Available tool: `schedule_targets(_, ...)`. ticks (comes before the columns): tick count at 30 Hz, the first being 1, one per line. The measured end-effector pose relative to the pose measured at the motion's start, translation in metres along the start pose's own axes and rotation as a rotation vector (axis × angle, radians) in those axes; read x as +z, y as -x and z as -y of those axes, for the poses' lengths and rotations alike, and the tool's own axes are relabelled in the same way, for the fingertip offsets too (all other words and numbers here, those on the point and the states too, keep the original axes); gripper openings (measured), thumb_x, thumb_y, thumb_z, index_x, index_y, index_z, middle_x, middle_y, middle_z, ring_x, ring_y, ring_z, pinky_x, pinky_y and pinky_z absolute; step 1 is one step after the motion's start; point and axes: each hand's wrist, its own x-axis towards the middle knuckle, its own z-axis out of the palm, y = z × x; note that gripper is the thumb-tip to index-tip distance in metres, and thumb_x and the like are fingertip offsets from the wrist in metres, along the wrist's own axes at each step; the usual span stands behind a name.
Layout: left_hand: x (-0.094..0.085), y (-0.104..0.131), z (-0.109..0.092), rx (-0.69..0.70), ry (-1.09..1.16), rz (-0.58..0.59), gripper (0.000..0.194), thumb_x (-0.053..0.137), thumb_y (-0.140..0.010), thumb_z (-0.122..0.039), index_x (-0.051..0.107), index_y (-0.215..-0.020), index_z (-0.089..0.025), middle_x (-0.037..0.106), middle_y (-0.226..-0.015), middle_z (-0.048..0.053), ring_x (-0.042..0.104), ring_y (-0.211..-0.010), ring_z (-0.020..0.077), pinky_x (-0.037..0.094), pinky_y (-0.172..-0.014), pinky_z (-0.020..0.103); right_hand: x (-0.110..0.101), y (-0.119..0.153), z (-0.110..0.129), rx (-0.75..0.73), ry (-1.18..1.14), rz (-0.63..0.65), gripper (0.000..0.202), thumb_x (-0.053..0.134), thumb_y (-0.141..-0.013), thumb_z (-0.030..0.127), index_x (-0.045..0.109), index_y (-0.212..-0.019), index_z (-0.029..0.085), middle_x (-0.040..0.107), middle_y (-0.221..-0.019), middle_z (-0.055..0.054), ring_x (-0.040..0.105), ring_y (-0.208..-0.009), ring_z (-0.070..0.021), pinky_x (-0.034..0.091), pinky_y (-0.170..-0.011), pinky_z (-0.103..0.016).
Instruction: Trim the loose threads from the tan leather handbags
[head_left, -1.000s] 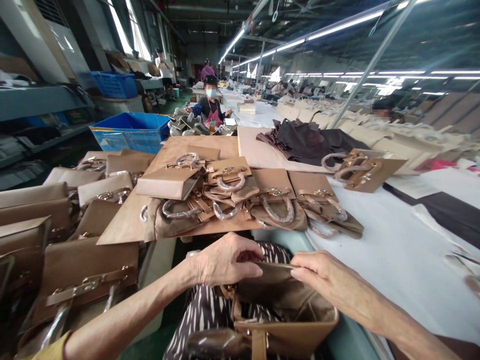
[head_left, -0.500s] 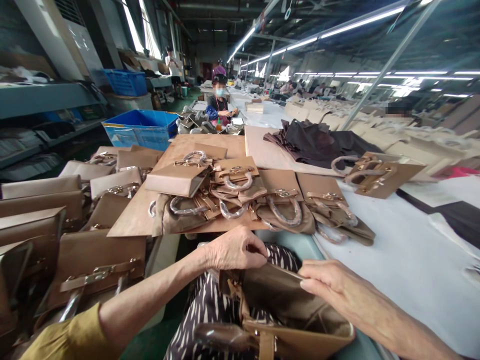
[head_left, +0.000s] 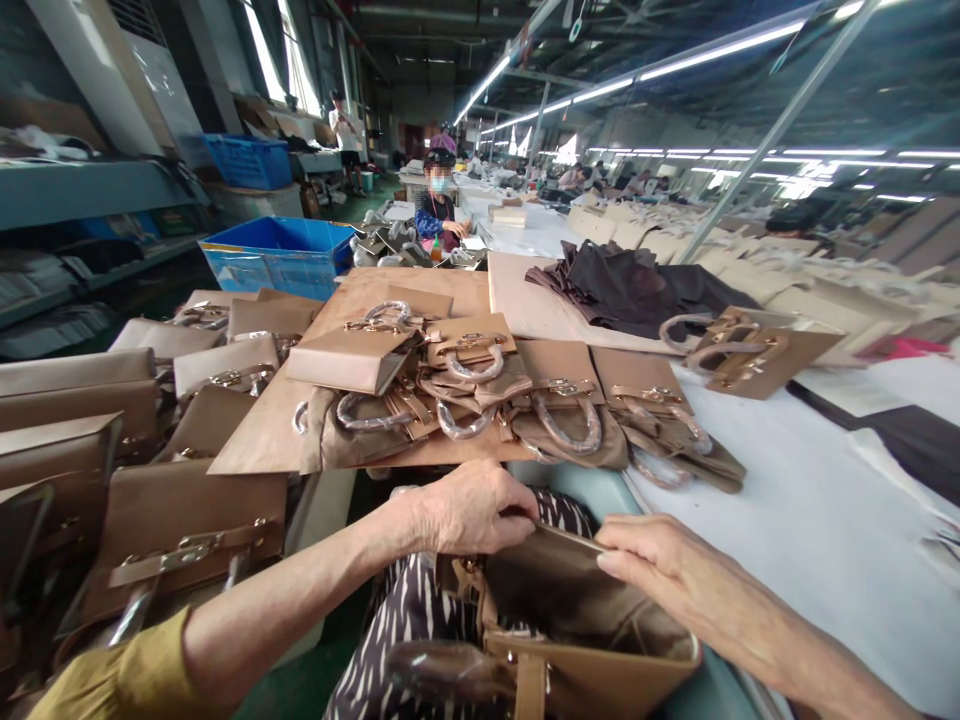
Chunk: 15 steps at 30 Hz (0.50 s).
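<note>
A tan handbag rests on my lap with its mouth open and its dark brown lining showing. My left hand pinches the far rim of the bag near its left end, fingers curled in. Farther right along the same rim, my right hand grips the edge between thumb and fingers. A plastic-wrapped handle hangs on the near side of the bag. Whether my left fingers also hold something small is hidden.
Several tan handbags with wrapped handles lie on a brown board ahead. More bags are stacked at left. A blue crate stands behind them. Dark fabric lies on the white table. A masked co-worker sits beyond.
My left hand has shifted down slightly, with its fingers closed tighter at the bag's rim. My right hand keeps its grip. The view has moved slightly.
</note>
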Motion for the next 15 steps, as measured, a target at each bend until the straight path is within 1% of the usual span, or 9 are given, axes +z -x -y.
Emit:
schedule_targets(2, 0.002, -0.001, -0.005, -0.069, -0.097, -0.003, 0.02, 0.05, -0.073, -0.017, 0.068, -0.082, -0.018, 0.068, -0.079, 0.003, 0.06, -0.073, 0.0168, 0.041, -0.065, 0.022, -0.001, -0.002, 0.0, 0.007, 0.002, -0.001, 0.028, 0.037, -0.09, 0.028, 0.04, -0.063, 0.02, 0.052, -0.07, 0.003, 0.05, -0.068, -0.0127, 0.032, -0.062, -0.024)
schedule_targets(4, 0.005, -0.003, -0.009, -0.145, -0.116, -0.008, 0.019, 0.051, -0.071, -0.017, 0.068, -0.08, -0.019, 0.067, -0.075, 0.002, 0.06, -0.072, 0.0177, 0.041, -0.064, 0.023, -0.001, -0.003, 0.001, -0.001, 0.002, -0.001, 0.028, 0.037, -0.09, 0.028, 0.04, -0.063, 0.02, 0.052, -0.071, 0.003, 0.05, -0.069, -0.0129, 0.032, -0.063, -0.024)
schedule_targets(7, 0.005, -0.005, -0.01, -0.244, 0.045, 0.0, 0.018, 0.054, -0.069, -0.017, 0.067, -0.08, -0.021, 0.064, -0.068, -0.002, 0.057, -0.067, 0.0142, 0.039, -0.058, 0.02, -0.001, -0.004, 0.003, -0.001, 0.005, 0.0, 0.027, 0.037, -0.089, 0.026, 0.04, -0.063, 0.02, 0.052, -0.071, 0.002, 0.049, -0.069, -0.013, 0.031, -0.062, -0.024)
schedule_targets(8, 0.004, -0.006, -0.009, -0.259, 0.109, 0.016, 0.017, 0.056, -0.068, -0.018, 0.067, -0.081, -0.021, 0.063, -0.067, -0.003, 0.056, -0.065, 0.0132, 0.039, -0.056, 0.019, -0.001, -0.004, 0.002, 0.0, 0.003, 0.005, 0.027, 0.038, -0.089, 0.026, 0.04, -0.063, 0.019, 0.052, -0.071, 0.002, 0.049, -0.069, -0.0129, 0.031, -0.062, -0.024)
schedule_targets(10, 0.001, -0.005, -0.007, -0.242, 0.182, 0.033, 0.019, 0.061, -0.066, -0.02, 0.066, -0.085, -0.02, 0.061, -0.069, -0.004, 0.055, -0.064, 0.0125, 0.039, -0.055, 0.019, 0.0, -0.005, -0.001, -0.002, -0.001, 0.0, 0.028, 0.038, -0.088, 0.025, 0.038, -0.061, 0.019, 0.051, -0.07, 0.003, 0.048, -0.067, -0.0126, 0.031, -0.061, -0.024)
schedule_targets(11, 0.001, -0.004, -0.005, -0.207, 0.181, 0.006, 0.022, 0.062, -0.066, -0.019, 0.065, -0.088, -0.02, 0.062, -0.073, -0.003, 0.055, -0.066, 0.0128, 0.04, -0.057, 0.02, 0.0, -0.005, -0.003, -0.002, -0.004, -0.007, 0.028, 0.039, -0.088, 0.026, 0.036, -0.06, 0.019, 0.05, -0.068, 0.003, 0.047, -0.066, -0.0124, 0.03, -0.06, -0.024)
schedule_targets(12, 0.001, -0.002, -0.003, -0.159, 0.161, -0.045, 0.026, 0.063, -0.066, -0.018, 0.063, -0.092, -0.019, 0.062, -0.08, -0.002, 0.056, -0.071, 0.0136, 0.042, -0.062, 0.021, 0.001, -0.006, -0.007, 0.004, -0.006, -0.02, 0.029, 0.039, -0.088, 0.026, 0.035, -0.06, 0.019, 0.049, -0.065, 0.003, 0.046, -0.065, -0.0123, 0.03, -0.059, -0.024)
schedule_targets(15, 0.009, 0.008, 0.004, -0.029, 0.049, -0.273, 0.033, 0.063, -0.068, -0.012, 0.058, -0.1, -0.016, 0.058, -0.103, 0.005, 0.054, -0.093, 0.0177, 0.043, -0.082, 0.026, 0.002, -0.008, -0.016, 0.032, -0.027, -0.047, 0.031, 0.04, -0.087, 0.029, 0.032, -0.059, 0.02, 0.043, -0.06, 0.004, 0.042, -0.062, -0.0121, 0.029, -0.057, -0.024)
